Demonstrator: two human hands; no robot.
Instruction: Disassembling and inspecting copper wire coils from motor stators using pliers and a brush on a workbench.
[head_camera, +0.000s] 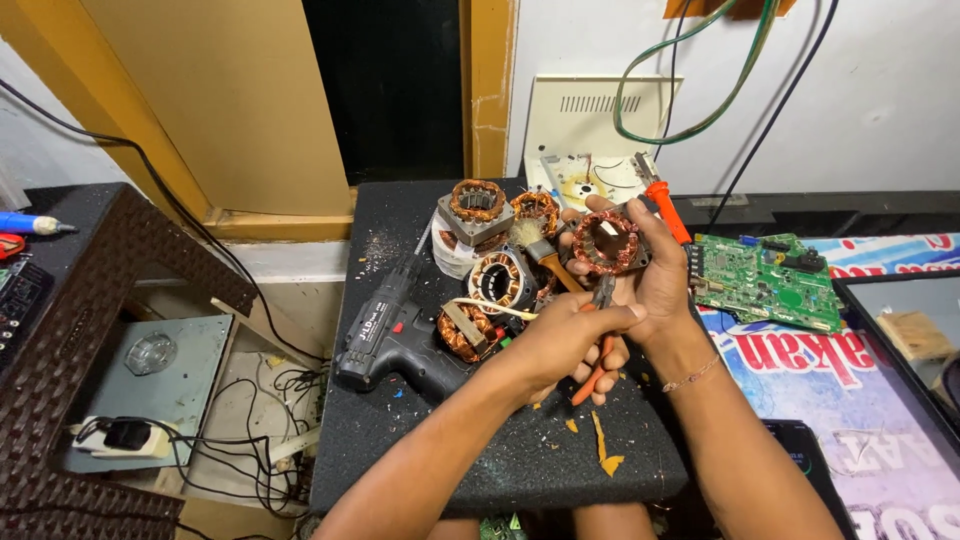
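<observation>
My right hand (655, 275) holds up a round motor stator with copper windings (604, 241) over the black work surface (480, 450). My left hand (565, 345) grips orange-handled pliers (598, 372); their jaws point up at the lower edge of the held stator. The two hands touch each other just below it. A thin bracelet circles my right wrist.
Several other copper-wound stators (478, 205) lie piled behind the hands, with a wooden-handled brush (548, 262). A black cordless drill (395, 335) lies at the left and an orange-handled screwdriver (665, 208) at the back. A green circuit board (765, 280) sits to the right. Cables and a power strip (125, 435) are on the floor at left.
</observation>
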